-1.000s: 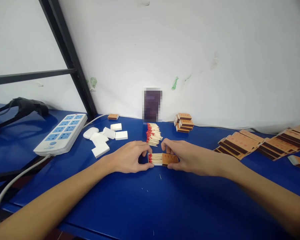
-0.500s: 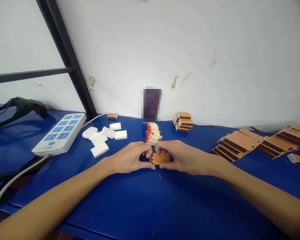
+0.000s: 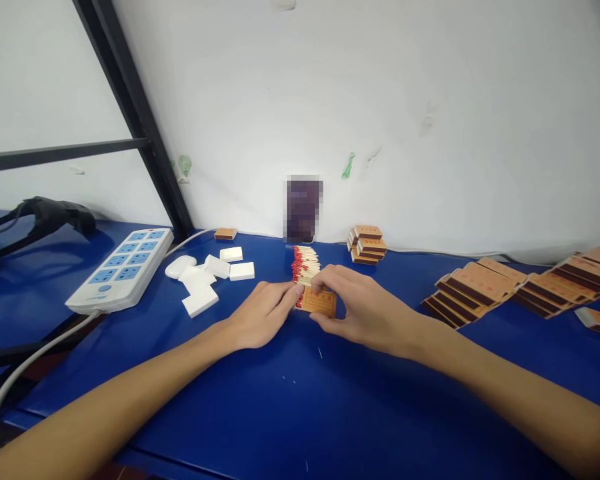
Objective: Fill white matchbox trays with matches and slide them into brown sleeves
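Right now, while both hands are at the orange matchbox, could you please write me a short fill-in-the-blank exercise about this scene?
The small orange cardboard matchbox shows match heads at the end nearer the person's ___ hand.
The loose wooden matches behind it have ___ tips.
The stack of orange-and-brown matchboxes stands to the ___ of those matches, as the person sees it.
The white plastic power strip has ___ socket panels.
Missing words: left; red; right; blue.

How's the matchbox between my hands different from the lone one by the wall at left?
The matchbox between your left hand and right hand shows red match heads at one end; the lone box shows none. The matchbox looks larger in view; the lone box, smaller and farther off. Both have orange-brown tops.
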Motion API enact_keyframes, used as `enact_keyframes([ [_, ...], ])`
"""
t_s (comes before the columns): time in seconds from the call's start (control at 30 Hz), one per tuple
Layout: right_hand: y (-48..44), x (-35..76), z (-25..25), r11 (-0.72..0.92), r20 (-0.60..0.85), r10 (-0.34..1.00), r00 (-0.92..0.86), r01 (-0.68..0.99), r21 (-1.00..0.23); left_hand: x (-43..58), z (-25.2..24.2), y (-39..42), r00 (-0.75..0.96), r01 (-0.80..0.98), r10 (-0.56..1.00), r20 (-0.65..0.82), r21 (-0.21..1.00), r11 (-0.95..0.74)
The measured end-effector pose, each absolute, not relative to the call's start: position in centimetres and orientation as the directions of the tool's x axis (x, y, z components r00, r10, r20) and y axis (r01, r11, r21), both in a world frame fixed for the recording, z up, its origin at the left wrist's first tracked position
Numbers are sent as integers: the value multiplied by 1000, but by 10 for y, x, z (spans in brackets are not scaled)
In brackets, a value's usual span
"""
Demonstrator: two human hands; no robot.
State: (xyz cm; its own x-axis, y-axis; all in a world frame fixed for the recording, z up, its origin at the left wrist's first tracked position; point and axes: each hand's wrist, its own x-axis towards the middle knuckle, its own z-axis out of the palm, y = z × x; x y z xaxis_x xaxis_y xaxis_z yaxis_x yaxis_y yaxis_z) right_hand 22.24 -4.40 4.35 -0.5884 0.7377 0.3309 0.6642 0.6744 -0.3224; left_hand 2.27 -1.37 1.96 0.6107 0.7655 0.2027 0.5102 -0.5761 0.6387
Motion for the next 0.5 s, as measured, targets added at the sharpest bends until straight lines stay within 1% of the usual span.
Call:
enact_keyframes([
  [0.13,-48,214,36,682,424,713,-559,693,-233,28,18,-20,593,496,764,257,631,-597],
  [0.27,-50,211,31,683,504,690,-519,698,-217,28,16,-20,564,473,776,282,660,-583],
  [0.33,-50,211,29,696,536,672,-510,683,-223,27,15,-20,548,444,788,281,701,-558],
  [0.4,-50,212,28,715,580,646,-496,658,-234,28,14,-20,529,378,797,290,760,-528],
  [0.5,-51,212,26,734,653,611,-448,629,-255,30,13,-22,507,198,802,318,862,-467],
])
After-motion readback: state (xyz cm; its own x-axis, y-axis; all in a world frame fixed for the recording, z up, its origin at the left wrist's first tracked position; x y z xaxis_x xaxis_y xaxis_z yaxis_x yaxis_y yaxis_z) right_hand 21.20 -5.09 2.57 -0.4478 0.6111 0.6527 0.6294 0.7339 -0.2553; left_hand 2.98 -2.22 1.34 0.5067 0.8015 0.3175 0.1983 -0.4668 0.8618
